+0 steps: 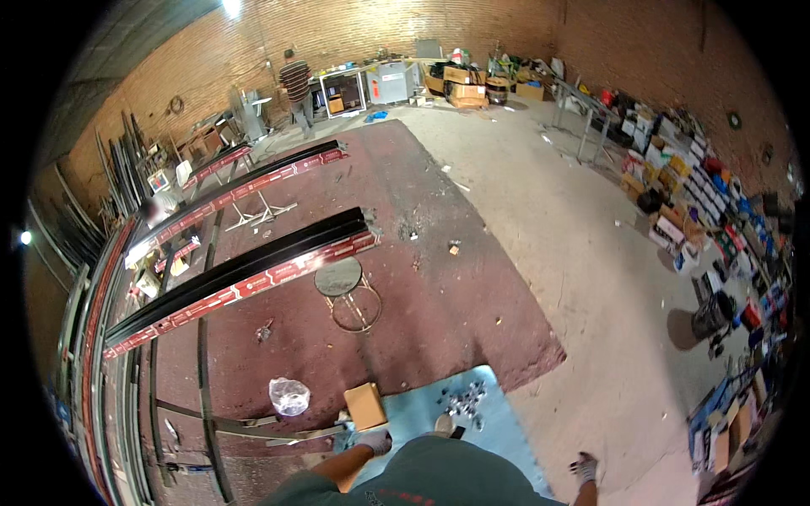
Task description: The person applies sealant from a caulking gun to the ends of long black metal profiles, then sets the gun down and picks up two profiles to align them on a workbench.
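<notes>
My left hand [374,441], in a grey glove, is low in front of me, just below a brown cardboard box [364,406]. Its fingers look curled together, and anything inside them is hidden. Out to the right, over the bare concrete, my gloved right hand [584,469] has its fingers spread and holds nothing. Between the hands lies a light blue mat [498,430], partly covered by my body. A pile of small shiny metal pieces [464,401] is spread on the mat. A crumpled clear plastic bag [289,396] is left of the box.
A round stool [338,277] stands ahead, beside long black profiles [245,266] laid over a red-wrapped beam [253,285]. More bars line the left. Piled boxes and goods [675,177] run along the right wall. Far off, a person [295,84] stands near a workbench [342,88].
</notes>
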Tool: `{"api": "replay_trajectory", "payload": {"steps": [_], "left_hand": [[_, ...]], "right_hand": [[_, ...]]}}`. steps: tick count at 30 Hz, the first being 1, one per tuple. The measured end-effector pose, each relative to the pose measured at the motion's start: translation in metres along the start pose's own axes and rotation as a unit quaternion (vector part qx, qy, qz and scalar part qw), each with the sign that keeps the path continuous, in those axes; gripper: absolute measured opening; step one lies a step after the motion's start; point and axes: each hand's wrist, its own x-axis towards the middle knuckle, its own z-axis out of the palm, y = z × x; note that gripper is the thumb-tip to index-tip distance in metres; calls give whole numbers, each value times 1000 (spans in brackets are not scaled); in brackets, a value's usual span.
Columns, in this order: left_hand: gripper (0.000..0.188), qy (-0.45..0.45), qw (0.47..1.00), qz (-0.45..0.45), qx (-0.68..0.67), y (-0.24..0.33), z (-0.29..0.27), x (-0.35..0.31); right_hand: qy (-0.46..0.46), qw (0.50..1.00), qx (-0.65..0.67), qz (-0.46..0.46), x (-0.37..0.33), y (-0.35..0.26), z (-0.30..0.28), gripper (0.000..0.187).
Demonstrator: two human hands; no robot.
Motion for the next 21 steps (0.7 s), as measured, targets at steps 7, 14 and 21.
{"api": "replay_trajectory", "payload": {"steps": [7,14,21], "left_hand": [[35,126,984,76,-100,131,-232,125],[32,151,987,22,-44,189,-324,251],[41,-126,987,-49,90,196,-266,317]], "right_hand": [[-134,979,-108,110,44,-145,168,34],[-197,948,-224,112,205,-288,187,37],[-298,838,-458,-8,460,-401,136,40]]}}
